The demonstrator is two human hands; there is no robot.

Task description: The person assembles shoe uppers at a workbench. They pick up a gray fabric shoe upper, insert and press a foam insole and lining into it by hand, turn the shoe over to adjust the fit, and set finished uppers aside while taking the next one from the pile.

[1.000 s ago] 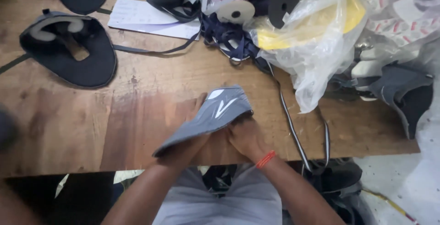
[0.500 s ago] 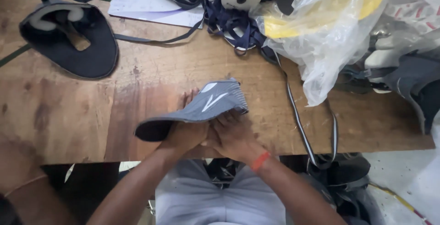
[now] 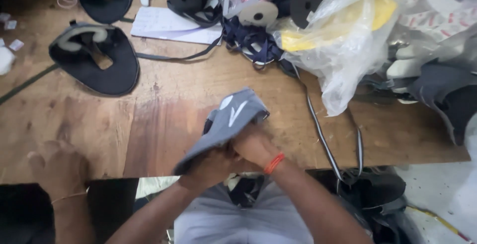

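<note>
grey shoe upper (image 3: pixel 229 122) clasped in both hands' grip.

one grey shoe upper (image 3: pixel 229 121), two hands.

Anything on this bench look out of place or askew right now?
Mostly normal clutter. One oddity: a striped strap runs from the tangle of tapes over the table edge and hangs toward the floor, just beside the right hand. Both hands grip the grey shoe upper; the left hand holds it from below. No spill or damage visible.

Grey shoe upper (image 3: pixel 228 122) now tilted steeper, crumpled.
</note>
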